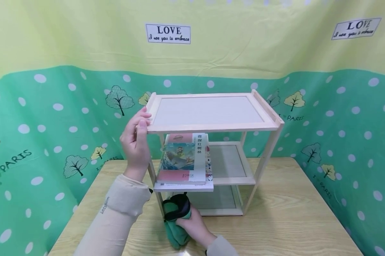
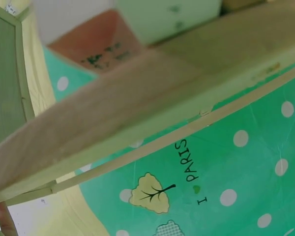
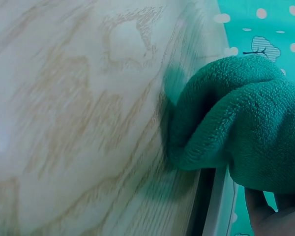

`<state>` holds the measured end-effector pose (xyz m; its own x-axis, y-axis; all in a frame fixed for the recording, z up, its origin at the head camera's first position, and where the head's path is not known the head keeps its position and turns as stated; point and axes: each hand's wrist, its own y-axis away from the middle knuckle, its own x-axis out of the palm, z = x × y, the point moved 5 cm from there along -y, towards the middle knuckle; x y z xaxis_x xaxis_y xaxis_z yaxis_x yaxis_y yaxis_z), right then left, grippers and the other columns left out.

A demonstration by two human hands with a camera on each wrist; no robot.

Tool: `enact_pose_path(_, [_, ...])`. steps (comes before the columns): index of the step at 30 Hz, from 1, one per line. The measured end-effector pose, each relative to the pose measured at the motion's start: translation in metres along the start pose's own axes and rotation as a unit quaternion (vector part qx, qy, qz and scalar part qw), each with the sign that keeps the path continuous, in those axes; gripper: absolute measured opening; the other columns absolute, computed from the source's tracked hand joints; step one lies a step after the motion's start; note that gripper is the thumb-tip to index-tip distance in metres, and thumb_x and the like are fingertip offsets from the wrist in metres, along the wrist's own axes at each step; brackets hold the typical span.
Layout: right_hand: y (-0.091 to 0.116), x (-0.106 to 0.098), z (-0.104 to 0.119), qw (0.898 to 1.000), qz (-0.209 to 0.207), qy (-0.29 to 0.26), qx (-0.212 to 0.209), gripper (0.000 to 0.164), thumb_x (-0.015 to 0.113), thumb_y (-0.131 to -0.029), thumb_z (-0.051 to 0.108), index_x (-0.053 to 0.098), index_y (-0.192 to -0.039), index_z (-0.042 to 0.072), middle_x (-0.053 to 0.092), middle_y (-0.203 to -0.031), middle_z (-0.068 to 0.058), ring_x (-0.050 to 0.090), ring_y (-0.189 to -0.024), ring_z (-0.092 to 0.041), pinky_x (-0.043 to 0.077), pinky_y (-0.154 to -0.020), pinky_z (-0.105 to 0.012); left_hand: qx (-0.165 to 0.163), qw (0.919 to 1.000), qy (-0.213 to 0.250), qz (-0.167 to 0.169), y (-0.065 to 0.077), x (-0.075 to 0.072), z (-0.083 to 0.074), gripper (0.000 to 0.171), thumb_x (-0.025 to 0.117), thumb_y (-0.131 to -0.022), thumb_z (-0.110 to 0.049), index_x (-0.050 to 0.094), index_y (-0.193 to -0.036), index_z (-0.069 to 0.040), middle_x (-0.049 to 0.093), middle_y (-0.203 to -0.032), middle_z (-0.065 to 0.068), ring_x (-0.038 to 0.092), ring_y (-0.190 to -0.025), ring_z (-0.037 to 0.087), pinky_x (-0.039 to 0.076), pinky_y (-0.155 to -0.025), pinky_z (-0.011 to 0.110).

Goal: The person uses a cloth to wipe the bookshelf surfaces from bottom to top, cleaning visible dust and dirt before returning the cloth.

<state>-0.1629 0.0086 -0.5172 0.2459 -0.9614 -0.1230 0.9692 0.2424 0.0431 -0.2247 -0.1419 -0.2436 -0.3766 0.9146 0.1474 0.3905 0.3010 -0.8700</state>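
My left hand [image 1: 136, 142] grips the left edge of the top board of a pale wooden three-tier shelf [image 1: 208, 110], its thumb at the front corner. At the front left, beside the bottom tier, my right hand [image 1: 197, 225] grips a folded green terry cloth [image 1: 177, 233] with a black band-like part [image 1: 181, 204] on top. Thick soft folds of the cloth [image 3: 255, 123] show close to the wooden surface in the right wrist view, fingers [image 3: 280, 219] behind them. A shelf rail [image 2: 137, 93] fills much of the left wrist view.
An illustrated book [image 1: 179, 156] lies on other books [image 1: 186, 187] at the left of the middle tier, jutting past its front edge. The shelf stands on a wood-grain table [image 1: 288, 213]. A green and yellow patterned curtain [image 1: 51, 117] hangs behind and at both sides.
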Motion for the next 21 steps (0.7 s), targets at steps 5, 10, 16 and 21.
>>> enact_pose_path(5, [0.006,-0.008,0.001,1.0,-0.008,0.003,-0.003,0.045,0.069,-0.072,0.004,0.061,-0.116,0.001,0.067,-0.108,-0.008,0.059,-0.098,-0.017,0.049,-0.088,-0.033,0.004,1.0,0.001,0.001,0.0,0.001,0.0,0.028,0.049,-0.094,-0.012,0.057,-0.084,0.012,0.069,-0.105,-0.016,0.061,-0.125,0.026,0.051,-0.107,0.038])
enact_pose_path(10, [0.011,-0.014,0.003,1.0,-0.004,0.002,-0.006,0.048,0.069,-0.072,0.002,0.061,-0.12,0.001,0.068,-0.111,-0.009,0.059,-0.1,-0.017,0.049,-0.09,-0.033,0.006,1.0,0.002,0.001,0.001,0.001,0.0,0.027,0.049,-0.094,-0.012,0.057,-0.084,0.012,0.069,-0.105,-0.014,0.061,-0.125,0.026,0.051,-0.107,0.037])
enact_pose_path(16, [0.014,-0.024,0.004,1.0,-0.007,0.018,0.002,0.051,0.07,-0.072,0.002,0.06,-0.122,0.002,0.067,-0.114,-0.01,0.059,-0.103,-0.02,0.049,-0.092,-0.037,0.007,1.0,-0.005,-0.001,0.001,0.0,0.0,0.027,0.049,-0.094,-0.012,0.057,-0.084,0.012,0.069,-0.106,-0.015,0.062,-0.125,0.024,0.051,-0.107,0.036])
enact_pose_path(21, [0.018,-0.032,0.007,1.0,-0.015,0.025,0.007,0.053,0.07,-0.071,0.002,0.059,-0.123,0.0,0.066,-0.115,-0.012,0.059,-0.104,-0.021,0.048,-0.092,-0.037,0.007,1.0,-0.005,0.0,0.0,0.0,0.0,0.028,0.049,-0.094,-0.013,0.057,-0.084,0.012,0.069,-0.106,-0.016,0.062,-0.125,0.024,0.051,-0.107,0.036])
